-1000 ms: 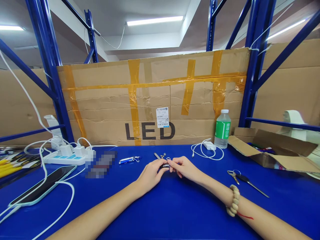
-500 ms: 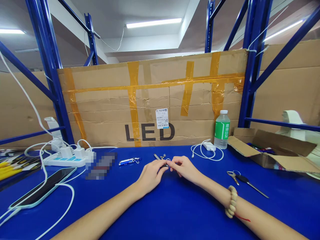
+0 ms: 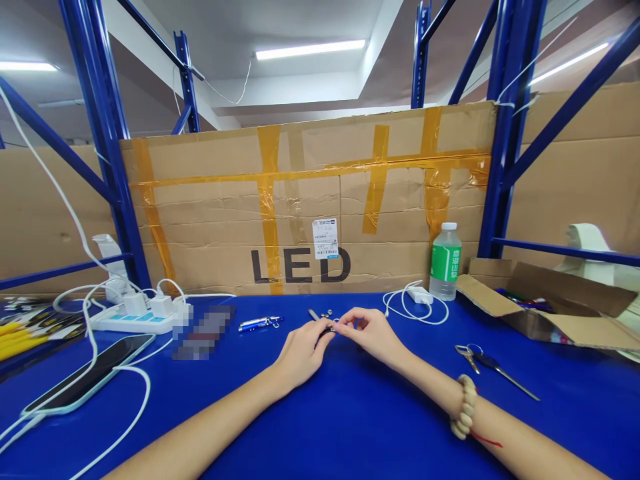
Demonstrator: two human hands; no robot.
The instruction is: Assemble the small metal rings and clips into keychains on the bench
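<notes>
My left hand (image 3: 304, 352) rests on the blue tabletop, its thumb and fingers closed on a small dark, shiny piece (image 3: 331, 329) that is mostly hidden. From the other side, my right hand (image 3: 369, 331) meets it with thumb and index finger pinched together at the same spot. What lies between the right fingertips is too small to make out. Just beyond the fingers are several small round metal pieces (image 3: 328, 313) and a slim grey metal piece (image 3: 313, 315). Farther left lie shiny blue pen-like sticks (image 3: 260, 324) with a metal clip.
At left are a phone (image 3: 90, 373), a white power strip (image 3: 137, 322) with cables, and yellow-handled items (image 3: 35, 340). At right stand a water bottle (image 3: 445, 263), a charger with cable (image 3: 420, 295), keys (image 3: 493, 363) and an open carton (image 3: 540, 320). Cardboard (image 3: 220, 227) walls the back.
My right fingers have shifted slightly, the pinch moving a little left with the knuckles more arched. My left hand stays nearly in place. The view has shifted very slightly.
</notes>
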